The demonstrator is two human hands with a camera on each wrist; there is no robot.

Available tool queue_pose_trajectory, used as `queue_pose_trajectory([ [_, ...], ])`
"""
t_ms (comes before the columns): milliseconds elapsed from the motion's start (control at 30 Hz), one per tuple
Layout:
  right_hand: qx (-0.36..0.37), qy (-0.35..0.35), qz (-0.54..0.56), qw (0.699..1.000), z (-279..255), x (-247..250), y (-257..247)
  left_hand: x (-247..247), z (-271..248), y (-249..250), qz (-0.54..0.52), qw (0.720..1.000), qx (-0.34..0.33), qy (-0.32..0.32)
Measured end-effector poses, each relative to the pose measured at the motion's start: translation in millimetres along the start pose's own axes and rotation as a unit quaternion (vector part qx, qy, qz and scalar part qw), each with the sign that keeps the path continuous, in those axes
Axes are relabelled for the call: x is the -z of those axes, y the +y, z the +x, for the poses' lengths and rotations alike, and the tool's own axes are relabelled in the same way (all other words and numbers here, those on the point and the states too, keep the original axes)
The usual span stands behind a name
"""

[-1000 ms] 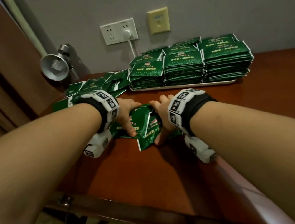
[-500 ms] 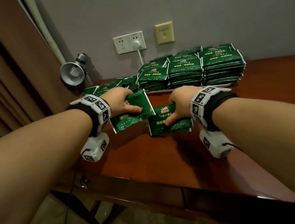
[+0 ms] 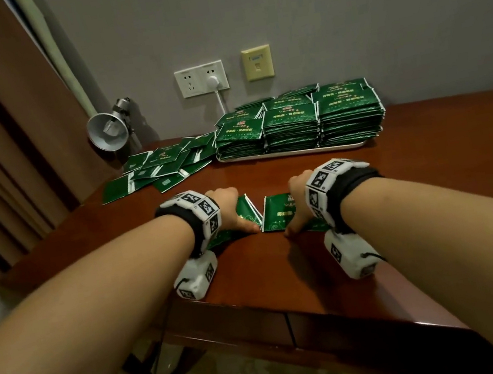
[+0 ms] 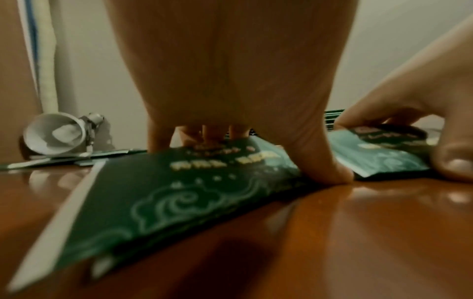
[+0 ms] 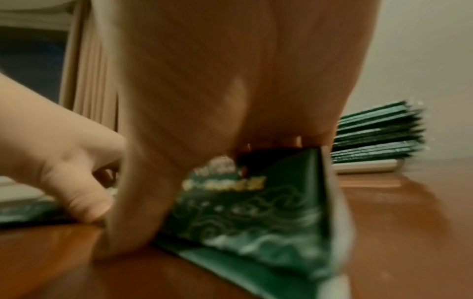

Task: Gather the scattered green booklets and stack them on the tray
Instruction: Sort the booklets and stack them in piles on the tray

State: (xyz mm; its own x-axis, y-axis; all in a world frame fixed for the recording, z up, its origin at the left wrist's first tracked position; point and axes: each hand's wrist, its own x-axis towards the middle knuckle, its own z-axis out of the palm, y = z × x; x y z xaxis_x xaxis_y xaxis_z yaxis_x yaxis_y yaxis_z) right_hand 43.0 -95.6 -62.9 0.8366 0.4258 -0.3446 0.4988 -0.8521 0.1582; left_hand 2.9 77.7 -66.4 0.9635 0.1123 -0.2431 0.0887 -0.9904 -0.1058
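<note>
**A:** Hands first: we've got our left hand (image 3: 230,210) clamped on one small bundle of green booklets (image 3: 247,213), thumb at the near edge, fingers curled over the far edge. Our right hand (image 3: 298,201) pinches a second bundle (image 3: 277,214) the same way. Both bundles sit on the table (image 3: 418,190), nearly touching.

**B:** So where do they go? The tray (image 3: 292,153) lies straight ahead, a bit right, so our right hand is nearer, we'd guess.

**A:** Yep. Our bundles' long axes run roughly away from us, angled toward each other. The tray stacks (image 3: 290,127) sit square, so we'd straighten ours. Loose booklets (image 3: 163,168) remain far left.
</note>
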Motion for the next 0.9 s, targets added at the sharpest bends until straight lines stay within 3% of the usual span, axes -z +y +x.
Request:
queue_pose_trajectory([
  [233, -0.012, 0.02, 0.063, 0.998, 3.4, -0.6, -0.4, -11.6, 1.0, -11.5, -0.08, 0.997, 0.01, 0.0],
  [433, -0.017, 0.075, 0.06, 0.995, 3.6, 7.5, 23.5, 23.5, 6.1, -4.4, -0.102, 0.993, -0.047, 0.031],
  [667, -0.045, 0.112, 0.034, 0.992, 6.8, 45.5, 88.4, 89.5, 42.8, 31.8, -0.029, 0.992, -0.073, 0.098],
  [800, -0.068, 0.167, 0.046, 0.983, 15.1, 74.8, 138.8, 132.6, 79.5, 55.3, -0.047, 0.983, -0.114, 0.137],
  [900, -0.101, 0.159, 0.05, 0.981, 35.4, 97.1, 176.2, 167.5, 112.7, 68.2, -0.056, 0.979, -0.123, 0.154],
])
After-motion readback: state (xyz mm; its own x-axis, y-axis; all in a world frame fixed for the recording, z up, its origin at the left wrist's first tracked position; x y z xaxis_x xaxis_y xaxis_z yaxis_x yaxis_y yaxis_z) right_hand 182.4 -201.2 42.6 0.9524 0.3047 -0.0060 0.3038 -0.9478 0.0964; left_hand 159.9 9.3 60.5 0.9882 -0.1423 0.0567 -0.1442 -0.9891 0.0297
